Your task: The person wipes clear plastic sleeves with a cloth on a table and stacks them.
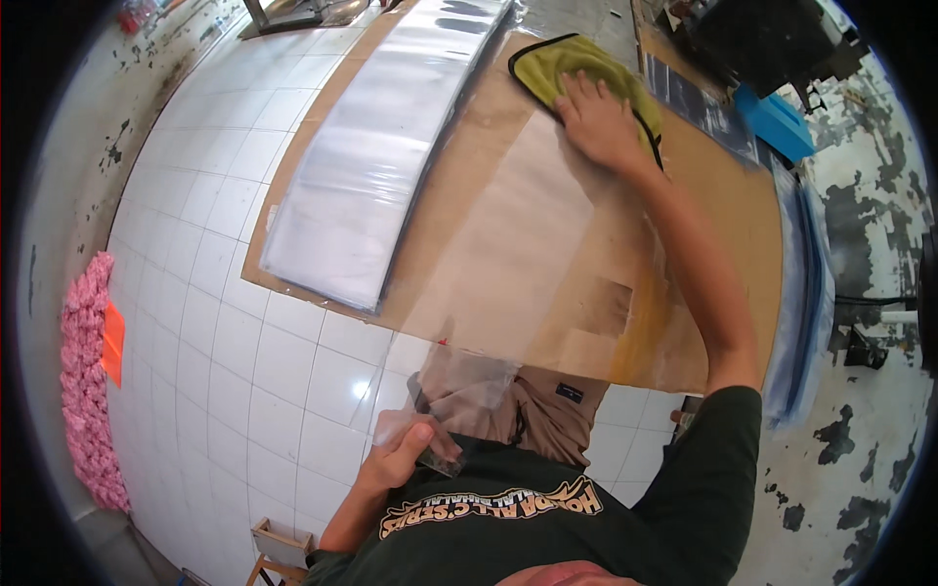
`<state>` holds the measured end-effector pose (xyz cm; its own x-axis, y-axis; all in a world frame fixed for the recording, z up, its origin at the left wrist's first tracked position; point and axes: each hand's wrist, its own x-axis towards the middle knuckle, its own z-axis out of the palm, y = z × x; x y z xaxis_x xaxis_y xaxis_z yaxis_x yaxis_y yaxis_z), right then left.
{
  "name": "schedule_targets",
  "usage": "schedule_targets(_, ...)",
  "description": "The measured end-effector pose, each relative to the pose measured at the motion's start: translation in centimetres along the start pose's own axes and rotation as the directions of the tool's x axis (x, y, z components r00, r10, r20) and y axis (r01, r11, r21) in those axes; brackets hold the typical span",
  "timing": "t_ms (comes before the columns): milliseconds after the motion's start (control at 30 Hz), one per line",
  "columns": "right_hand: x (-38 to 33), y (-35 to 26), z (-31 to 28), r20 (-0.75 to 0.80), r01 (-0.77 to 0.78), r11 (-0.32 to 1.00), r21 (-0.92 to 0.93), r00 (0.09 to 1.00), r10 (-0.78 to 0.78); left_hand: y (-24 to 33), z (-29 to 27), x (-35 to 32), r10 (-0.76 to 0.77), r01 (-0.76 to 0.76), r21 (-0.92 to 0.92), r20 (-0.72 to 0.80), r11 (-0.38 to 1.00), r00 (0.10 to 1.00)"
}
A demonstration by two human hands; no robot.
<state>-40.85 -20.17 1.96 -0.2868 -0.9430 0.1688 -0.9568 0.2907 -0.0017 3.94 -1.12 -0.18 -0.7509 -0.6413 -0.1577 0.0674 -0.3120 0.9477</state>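
Observation:
My left hand [403, 455] is closed on the near end of a clear plastic sheet [523, 225], just in front of my shirt. From there the sheet runs over the near edge of a brown cardboard-covered table [713, 234] and lies along it toward the far side. My right hand [596, 119] rests with spread fingers on a folded olive-green cloth [547, 66] with black edging. The cloth covers the sheet's far part. Left of the sheet lies a stack of long clear plastic sheets [357, 176].
More plastic sheets [796, 293] hang over the table's right edge. A blue holder [777, 122] and a dark machine [762, 44] stand at the far right. On the tiled floor at left lies a pink bundle [86, 391] with an orange piece [113, 344]. A small wooden stool [283, 542] stands lower left.

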Motion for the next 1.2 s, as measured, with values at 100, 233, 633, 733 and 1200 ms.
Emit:
schedule_targets(100,-4.9,-4.1,-1.7,0.063,-0.006,1.0,-0.004,0.998,0.006,0.0,0.4,-0.2,0.036,-0.039,-0.047,-0.049,0.998,0.998)
schedule_targets(233,-2.7,-2.4,-1.2,0.061,-0.055,0.998,0.002,0.997,0.055,0.1,-0.1,-2.3,-0.022,0.021,-0.027,-0.032,0.999,0.999)
schedule_targets(633,1.4,6.4,-5.0,-0.582,-0.157,0.798,0.582,0.605,0.544,2.7,2.6,-2.3,-0.014,-0.044,-0.227,-0.247,0.973,0.969)
schedule_targets(733,-5.1,8.8,-11.4,-0.556,-0.052,0.676,0.735,0.525,0.644,3.5,4.4,-1.0,-0.013,-0.099,-0.358,-0.299,0.929,0.954)
schedule_targets(1200,-29.6,13.0,-17.4,-0.219,0.201,0.121,0.972,0.589,0.778,13.1,7.7,17.2,0.545,-0.546,-0.01,-0.035,0.838,0.838)
